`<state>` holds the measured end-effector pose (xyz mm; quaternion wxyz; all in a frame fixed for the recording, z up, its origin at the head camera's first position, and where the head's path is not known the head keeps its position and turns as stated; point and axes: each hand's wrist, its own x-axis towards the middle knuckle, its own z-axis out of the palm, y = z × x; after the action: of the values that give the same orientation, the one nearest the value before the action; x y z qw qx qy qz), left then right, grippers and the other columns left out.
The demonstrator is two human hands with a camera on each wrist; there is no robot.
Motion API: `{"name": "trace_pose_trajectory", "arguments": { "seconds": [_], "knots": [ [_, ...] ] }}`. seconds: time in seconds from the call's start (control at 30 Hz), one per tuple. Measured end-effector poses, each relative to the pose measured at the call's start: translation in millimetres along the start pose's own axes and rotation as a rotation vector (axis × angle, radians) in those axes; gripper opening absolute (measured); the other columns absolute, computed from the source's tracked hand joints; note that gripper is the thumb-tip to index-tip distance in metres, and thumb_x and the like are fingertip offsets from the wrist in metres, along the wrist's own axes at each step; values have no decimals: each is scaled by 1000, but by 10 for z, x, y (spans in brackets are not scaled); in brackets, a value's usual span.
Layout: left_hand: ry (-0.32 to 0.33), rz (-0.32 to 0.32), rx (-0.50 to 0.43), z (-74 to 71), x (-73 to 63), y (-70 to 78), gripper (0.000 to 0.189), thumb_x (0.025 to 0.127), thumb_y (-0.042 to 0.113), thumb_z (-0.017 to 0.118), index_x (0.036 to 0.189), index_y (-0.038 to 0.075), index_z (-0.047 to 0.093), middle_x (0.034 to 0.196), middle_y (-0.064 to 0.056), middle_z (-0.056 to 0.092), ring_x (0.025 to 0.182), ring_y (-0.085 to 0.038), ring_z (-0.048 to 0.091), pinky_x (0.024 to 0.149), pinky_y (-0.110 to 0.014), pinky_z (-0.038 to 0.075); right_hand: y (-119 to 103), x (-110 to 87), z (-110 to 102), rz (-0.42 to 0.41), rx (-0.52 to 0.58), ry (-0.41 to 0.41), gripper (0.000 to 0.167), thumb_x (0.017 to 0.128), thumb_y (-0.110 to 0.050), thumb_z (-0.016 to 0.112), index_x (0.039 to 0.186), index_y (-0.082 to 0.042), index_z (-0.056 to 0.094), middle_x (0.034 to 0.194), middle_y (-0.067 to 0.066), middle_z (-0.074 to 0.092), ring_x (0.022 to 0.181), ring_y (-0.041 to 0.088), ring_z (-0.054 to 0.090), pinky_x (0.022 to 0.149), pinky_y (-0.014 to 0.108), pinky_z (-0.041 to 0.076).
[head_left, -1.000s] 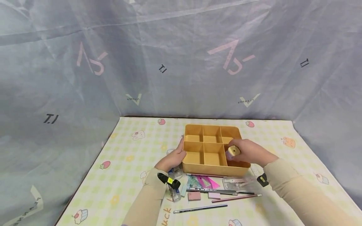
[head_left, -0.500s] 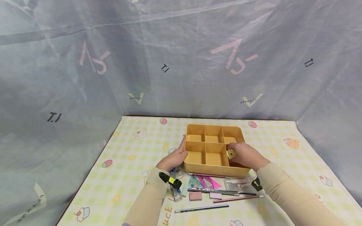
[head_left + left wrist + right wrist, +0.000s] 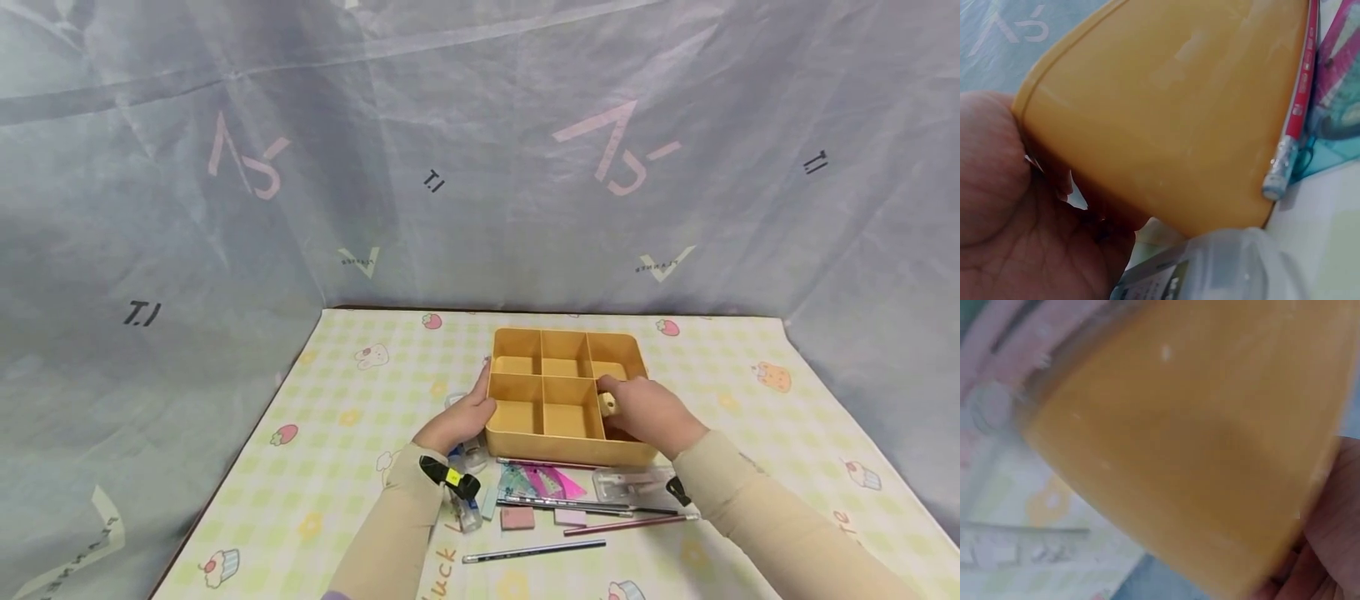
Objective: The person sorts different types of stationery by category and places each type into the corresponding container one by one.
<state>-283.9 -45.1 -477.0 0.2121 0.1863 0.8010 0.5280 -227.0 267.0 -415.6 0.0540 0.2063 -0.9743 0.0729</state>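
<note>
A yellow-orange organizer box (image 3: 570, 450) with several compartments sits on the table. My left hand (image 3: 457, 423) holds its left wall, thumb at the rim and fingers along the outside; in the left wrist view the hand (image 3: 1016, 206) is against the box corner. My right hand (image 3: 652, 411) reaches into the near right compartment. Its fingers grip a small pencil sharpener (image 3: 608, 406) with a yellow top and dark hole, mostly hidden by the hand. The right wrist view is blurred and shows the box's outer wall (image 3: 1197, 437) beside the hand (image 3: 1332, 519).
In front of the box lie a red pencil (image 3: 630, 526), a dark pencil (image 3: 534, 552), a pink eraser (image 3: 517, 518), a lilac eraser (image 3: 570, 517), a pink-and-teal set of rulers (image 3: 551, 483) and a clear case (image 3: 630, 483). Clear plastic items (image 3: 467, 510) lie by the left wrist.
My right hand has lowered the pencil sharpener deeper into the near right compartment, moving slightly left. The left hand stays on the box.
</note>
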Motion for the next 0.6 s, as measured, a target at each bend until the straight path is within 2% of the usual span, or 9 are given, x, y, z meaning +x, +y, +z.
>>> {"name": "trace_pose_trajectory", "arguments": {
  "seconds": [0.1,0.23,0.3,0.37,0.5,0.6],
  "knots": [
    [7,-19,21,8,-5,-4,72,107,21,33,162,31,-12,170,-4,-2,153,-34,13,121,-55,19,62,-38,-156,6,41,68,34,83,-18,84,106,-4,64,80,6,70,64,19,64,62,39,56],
    [17,-20,40,18,2,-12,70,108,22,31,163,32,-11,170,-2,-3,153,-33,12,121,-56,19,281,-119,-401,83,91,123,27,87,-15,80,106,-1,67,85,9,72,73,23,67,66,44,56],
    [18,-25,46,25,-1,-8,68,109,23,30,162,33,-11,170,-1,-4,154,-33,10,121,-57,18,427,-208,-465,141,102,78,23,88,-15,79,102,-1,68,81,7,70,70,22,65,63,43,54],
    [22,-28,56,32,-6,-3,67,110,24,29,162,34,-12,170,0,-4,154,-32,10,121,-57,17,571,-316,-452,186,98,-3,19,86,-15,78,96,-2,68,77,5,67,67,20,62,61,42,52],
    [33,-27,65,47,-26,23,66,110,24,27,162,34,-13,170,-3,-4,154,-34,10,121,-57,17,737,-545,-240,298,135,-183,18,85,-19,76,81,-5,66,73,3,63,64,19,57,58,39,48],
    [34,-37,63,73,-44,40,67,110,24,27,161,35,-14,170,-4,-3,153,-35,11,121,-57,18,754,-682,-44,402,171,-255,24,87,-25,74,79,-5,64,72,3,61,64,20,55,59,40,49]
  ]
}}
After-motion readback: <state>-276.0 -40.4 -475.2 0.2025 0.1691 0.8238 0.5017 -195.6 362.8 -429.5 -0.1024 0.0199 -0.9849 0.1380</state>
